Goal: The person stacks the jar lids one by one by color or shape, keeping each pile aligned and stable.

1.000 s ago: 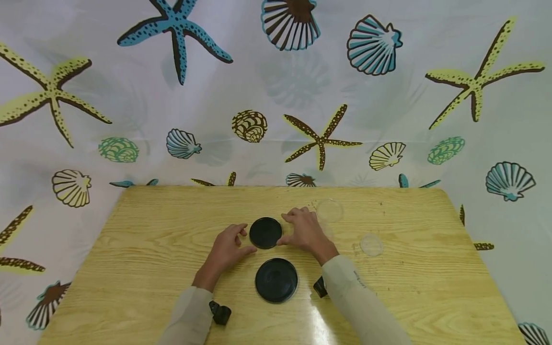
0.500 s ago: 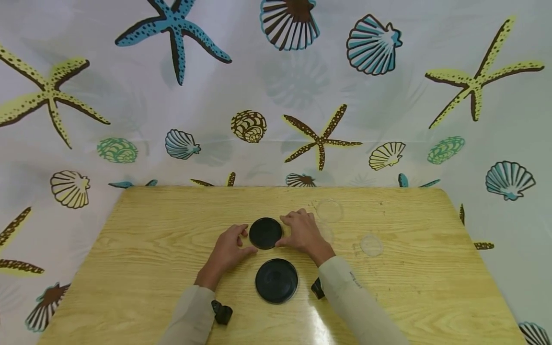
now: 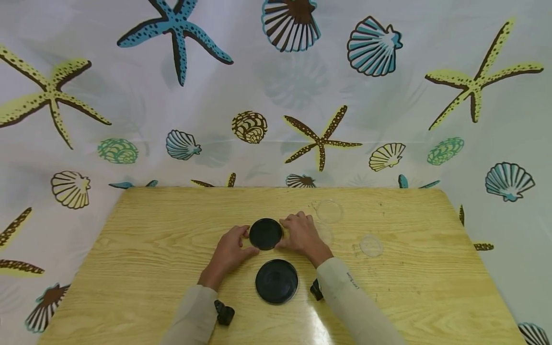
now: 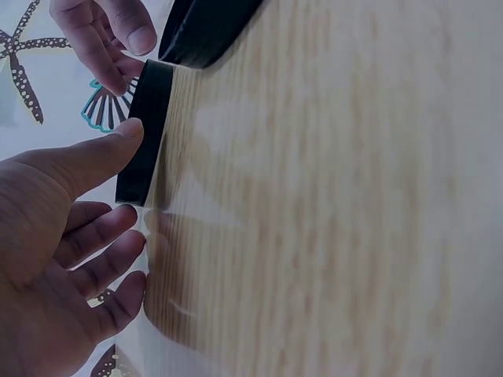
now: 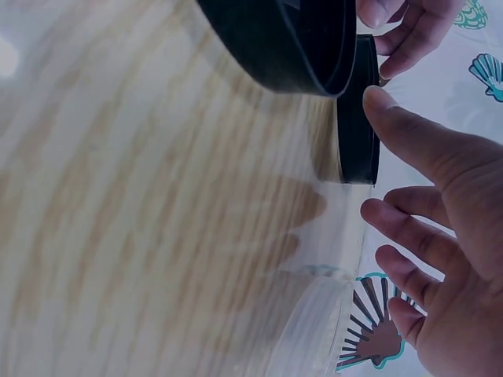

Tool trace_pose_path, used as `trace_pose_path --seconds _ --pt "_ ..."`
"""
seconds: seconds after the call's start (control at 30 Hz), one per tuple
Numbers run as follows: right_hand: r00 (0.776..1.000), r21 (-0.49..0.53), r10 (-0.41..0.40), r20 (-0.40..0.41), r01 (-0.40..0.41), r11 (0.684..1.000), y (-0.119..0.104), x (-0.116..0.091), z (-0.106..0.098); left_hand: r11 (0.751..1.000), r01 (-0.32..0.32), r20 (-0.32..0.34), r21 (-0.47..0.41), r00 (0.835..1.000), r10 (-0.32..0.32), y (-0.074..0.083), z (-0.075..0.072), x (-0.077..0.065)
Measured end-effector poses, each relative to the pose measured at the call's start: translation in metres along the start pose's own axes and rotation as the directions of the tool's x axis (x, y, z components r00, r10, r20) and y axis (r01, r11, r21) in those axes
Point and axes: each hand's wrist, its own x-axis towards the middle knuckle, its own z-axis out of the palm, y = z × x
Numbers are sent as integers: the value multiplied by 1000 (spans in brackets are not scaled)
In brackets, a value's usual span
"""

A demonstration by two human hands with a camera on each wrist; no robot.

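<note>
Two shallow black round dishes with raised rims lie on the wooden table. My hands flank the smaller, farther dish (image 3: 265, 234). The left hand (image 3: 230, 247) has its thumb and forefinger curved at the left edge; in the left wrist view the thumb lies against the dish's side wall (image 4: 149, 133). On the right edge, the right hand (image 3: 299, 235) does likewise. In the right wrist view its thumb touches the wall (image 5: 357, 126), while its other fingers curl beside it. Closer to me sits the larger black dish (image 3: 276, 281), which neither hand touches.
Clear round discs lie right of the hands: one at the back (image 3: 329, 212), another partly behind the right hand (image 3: 324, 234), and a third disc (image 3: 371, 245) farther right. A sheet printed with shells and starfish (image 3: 258, 86) hangs behind the table (image 3: 146, 268).
Both hands have come slightly inward, closing the small gaps between their fingers and the smaller dish. The dishes and clear discs stay in place.
</note>
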Motion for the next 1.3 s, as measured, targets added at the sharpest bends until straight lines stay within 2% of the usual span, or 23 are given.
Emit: trace_pose_path --seconds 0.27,0.5,1.03,1.3 --pt "1000 3 7 4 -7 1000 0 1 3 1000 9 -13 19 1000 -9 0 4 0" --pt "1000 18 15 5 -15 1000 0 0 9 999 -12 -10 32 1000 13 1 4 0" --pt "1000 25 10 -19 -10 1000 -2 2 14 999 15 -23 51 1000 -14 3 4 0" --pt "1000 63 9 -22 -7 998 -2 3 13 999 12 -27 41 1000 -11 5 3 1"
